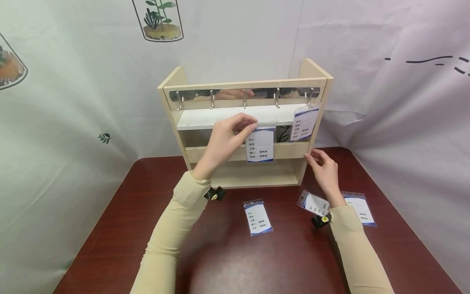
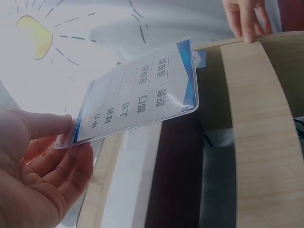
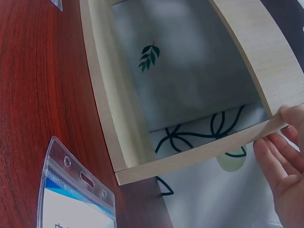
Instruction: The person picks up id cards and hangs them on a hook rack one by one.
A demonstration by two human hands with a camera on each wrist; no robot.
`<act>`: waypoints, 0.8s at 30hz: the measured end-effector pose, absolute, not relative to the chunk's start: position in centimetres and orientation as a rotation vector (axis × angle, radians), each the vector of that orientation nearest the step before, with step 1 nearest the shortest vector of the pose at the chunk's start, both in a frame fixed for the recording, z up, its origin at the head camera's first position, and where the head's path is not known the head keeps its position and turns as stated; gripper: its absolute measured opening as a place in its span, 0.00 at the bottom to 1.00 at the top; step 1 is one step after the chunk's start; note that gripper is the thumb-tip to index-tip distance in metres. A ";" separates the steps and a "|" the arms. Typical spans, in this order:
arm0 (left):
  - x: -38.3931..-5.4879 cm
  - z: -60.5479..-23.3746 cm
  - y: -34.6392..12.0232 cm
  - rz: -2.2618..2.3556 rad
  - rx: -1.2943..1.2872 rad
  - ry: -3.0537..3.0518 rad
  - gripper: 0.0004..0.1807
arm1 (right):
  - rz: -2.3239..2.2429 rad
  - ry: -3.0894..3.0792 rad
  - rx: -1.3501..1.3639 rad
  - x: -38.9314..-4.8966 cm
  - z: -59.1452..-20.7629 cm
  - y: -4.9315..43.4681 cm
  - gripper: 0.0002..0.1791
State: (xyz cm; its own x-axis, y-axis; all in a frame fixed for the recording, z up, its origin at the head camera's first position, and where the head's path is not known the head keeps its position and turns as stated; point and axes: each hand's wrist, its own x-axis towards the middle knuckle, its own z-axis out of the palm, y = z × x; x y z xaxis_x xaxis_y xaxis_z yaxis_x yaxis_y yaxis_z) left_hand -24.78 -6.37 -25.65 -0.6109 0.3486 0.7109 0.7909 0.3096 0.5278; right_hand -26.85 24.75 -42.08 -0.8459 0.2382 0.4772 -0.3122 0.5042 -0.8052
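My left hand (image 1: 231, 136) pinches the top edge of a badge in a clear plastic sleeve (image 1: 261, 145), held in front of the wooden shelf rack (image 1: 198, 153) below its row of hooks. In the left wrist view the thumb lies on one face of the badge (image 2: 137, 90) and the fingers behind it. My right hand (image 1: 323, 167) grips the right side panel of the rack, thumb on the front; the right wrist view shows the fingers (image 3: 270, 161) round the panel's outer side. Another badge (image 1: 304, 123) hangs from the rightmost hook (image 1: 310, 97).
Three more badges lie on the dark red table (image 1: 235, 261): one in the middle (image 1: 258, 218), one (image 1: 315, 204) beside the right wrist, one (image 1: 361, 209) partly behind it. A metal hook strip (image 1: 227, 94) crosses the rack's top. Printed white cloth (image 1: 92, 94) hangs behind.
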 end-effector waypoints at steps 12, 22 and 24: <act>-24.9 -23.6 -4.7 -1.260 -1.007 -2.083 0.08 | 1.347 -2.207 0.068 -26.8 -42.1 24.7 0.23; -25.7 -22.9 -3.4 -1.253 -1.001 -2.127 0.09 | 1.358 -2.207 0.074 -26.7 -42.0 24.7 0.23; -25.9 -22.8 -3.1 -1.238 -1.001 -2.128 0.09 | 1.360 -2.212 0.075 -26.7 -41.9 24.7 0.23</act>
